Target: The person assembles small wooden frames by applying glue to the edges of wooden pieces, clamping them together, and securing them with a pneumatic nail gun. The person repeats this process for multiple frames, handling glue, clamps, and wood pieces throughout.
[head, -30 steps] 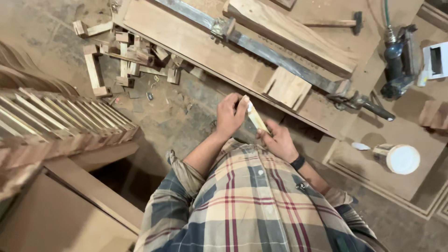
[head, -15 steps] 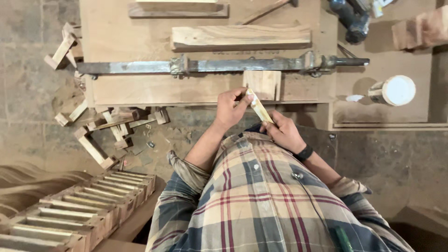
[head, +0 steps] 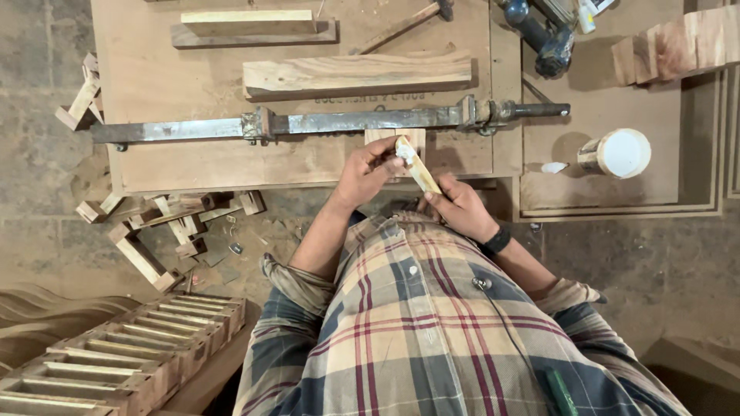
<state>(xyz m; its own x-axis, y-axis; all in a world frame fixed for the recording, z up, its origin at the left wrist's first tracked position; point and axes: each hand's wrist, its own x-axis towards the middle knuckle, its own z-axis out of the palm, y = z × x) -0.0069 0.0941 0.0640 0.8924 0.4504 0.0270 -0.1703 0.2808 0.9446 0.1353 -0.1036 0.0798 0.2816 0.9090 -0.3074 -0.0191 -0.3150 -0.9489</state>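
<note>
My right hand (head: 456, 205) grips the lower end of a short, pale wooden strip (head: 417, 167) that slants up to the left. My left hand (head: 367, 171) touches the strip's upper end, where its fingertips rest on a white dab that looks like glue. Both hands hover over the near edge of a plywood board (head: 193, 166). Just behind the strip lies a small square wood block (head: 385, 136), next to a long metal bar clamp (head: 324, 122).
A white-capped glue pot (head: 621, 152) stands at right. Wood planks (head: 356, 75) and a hammer (head: 408, 19) lie on the board, a power drill (head: 539, 38) at top right. Scrap offcuts (head: 166, 223) litter the floor left; a slatted wooden frame (head: 127, 350) sits bottom left.
The view has swung, so the board and clamp now lie level across the frame. My hands stay on the strip; the left fingers have moved to its upper end.
</note>
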